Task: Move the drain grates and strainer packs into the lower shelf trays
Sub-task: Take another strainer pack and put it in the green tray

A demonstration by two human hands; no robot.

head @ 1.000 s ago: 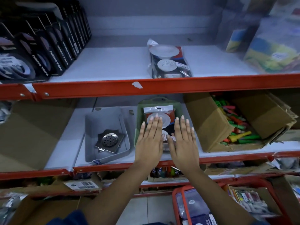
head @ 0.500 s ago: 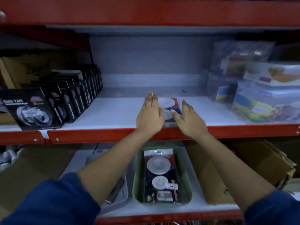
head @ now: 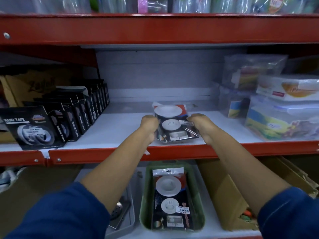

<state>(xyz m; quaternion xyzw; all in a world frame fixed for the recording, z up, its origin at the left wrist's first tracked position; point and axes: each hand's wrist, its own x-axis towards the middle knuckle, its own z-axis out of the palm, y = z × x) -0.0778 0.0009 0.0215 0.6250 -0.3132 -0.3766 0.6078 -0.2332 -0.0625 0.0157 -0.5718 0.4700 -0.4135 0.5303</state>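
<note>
A bundle of strainer packs [head: 173,124] in clear plastic sits on the white middle shelf [head: 120,130], its front edge lifted a little. My left hand [head: 149,126] grips its left side and my right hand [head: 201,125] grips its right side. On the lower shelf a green tray [head: 145,195] holds another strainer pack [head: 170,199]. Left of it a grey tray [head: 129,219] holds a metal drain grate [head: 119,211], mostly hidden behind my left forearm.
Black nano tape boxes [head: 51,121] line the middle shelf's left side. Clear food containers [head: 283,116] stack on its right. A red shelf beam [head: 172,152] runs between the two levels. An open cardboard box [head: 229,200] stands right of the green tray.
My hands rose from the green tray on the lower shelf to the middle shelf and closed on both sides of the strainer packs. The camera tilted upward.
</note>
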